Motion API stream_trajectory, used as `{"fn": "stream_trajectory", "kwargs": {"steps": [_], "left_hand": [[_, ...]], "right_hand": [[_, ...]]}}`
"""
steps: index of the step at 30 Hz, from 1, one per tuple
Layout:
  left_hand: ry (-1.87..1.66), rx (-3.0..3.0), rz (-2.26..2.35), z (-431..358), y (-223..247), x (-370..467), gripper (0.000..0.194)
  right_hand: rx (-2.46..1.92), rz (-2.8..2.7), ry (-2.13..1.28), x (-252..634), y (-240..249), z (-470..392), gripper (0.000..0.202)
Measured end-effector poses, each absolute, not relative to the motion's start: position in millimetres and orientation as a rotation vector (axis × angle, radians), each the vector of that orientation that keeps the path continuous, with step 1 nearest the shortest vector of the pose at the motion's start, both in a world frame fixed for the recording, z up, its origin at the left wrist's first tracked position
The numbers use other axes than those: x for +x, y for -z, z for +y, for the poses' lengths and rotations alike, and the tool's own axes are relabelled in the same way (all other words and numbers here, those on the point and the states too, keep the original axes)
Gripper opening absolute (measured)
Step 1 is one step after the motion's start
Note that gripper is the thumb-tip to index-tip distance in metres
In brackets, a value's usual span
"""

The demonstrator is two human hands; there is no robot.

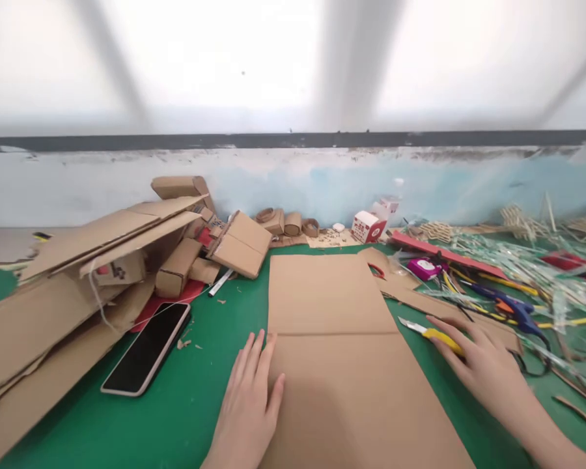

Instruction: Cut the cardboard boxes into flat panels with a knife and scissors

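A large flat sheet of brown cardboard lies in front of me with a crease across it. My left hand rests flat along its left edge, fingers stretched out and fingertips touching the cardboard. To the right of the sheet, my right hand has its thumb and fingers around the yellow handle of a utility knife. The knife's blade is out and points left towards the sheet. It is low over the green table, and part of the handle is hidden under the hand.
A phone lies left, beside stacked cardboard pieces. Small cardboard boxes stand behind. Right of the sheet are red-handled scissors, a purple tape measure, a blue glue gun and tangled clear strips.
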State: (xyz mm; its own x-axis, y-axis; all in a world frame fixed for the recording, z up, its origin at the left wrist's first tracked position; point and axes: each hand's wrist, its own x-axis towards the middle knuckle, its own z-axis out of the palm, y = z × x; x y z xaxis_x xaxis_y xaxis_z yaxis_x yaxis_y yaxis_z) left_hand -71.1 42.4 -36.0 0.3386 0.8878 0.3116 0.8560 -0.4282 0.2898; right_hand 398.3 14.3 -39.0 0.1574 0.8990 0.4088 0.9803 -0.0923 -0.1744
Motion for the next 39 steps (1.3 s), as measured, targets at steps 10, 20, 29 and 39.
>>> {"fn": "stream_trajectory", "kwargs": {"steps": [10, 20, 29, 39], "left_hand": [[-0.752, 1.729, 1.504, 53.5, 16.8, -55.0, 0.065], [-0.998, 0.604, 0.999, 78.7, -50.2, -49.4, 0.059], [-0.965, 0.72, 0.982, 93.8, -77.4, -57.1, 0.045], [-0.921, 0.833, 0.956, 85.9, -94.4, -50.2, 0.052]], "right_hand": [[-2.032, -1.361, -0.468, 310.6, 48.3, 31.3, 0.063], [-1.902, -0.651, -0.594, 264.6, -38.3, 22.0, 0.08], [-1.647, -0.717, -0.604, 282.7, -42.7, 39.7, 0.067], [-1.594, -0.852, -0.66, 287.8, -56.4, 38.0, 0.053]]}}
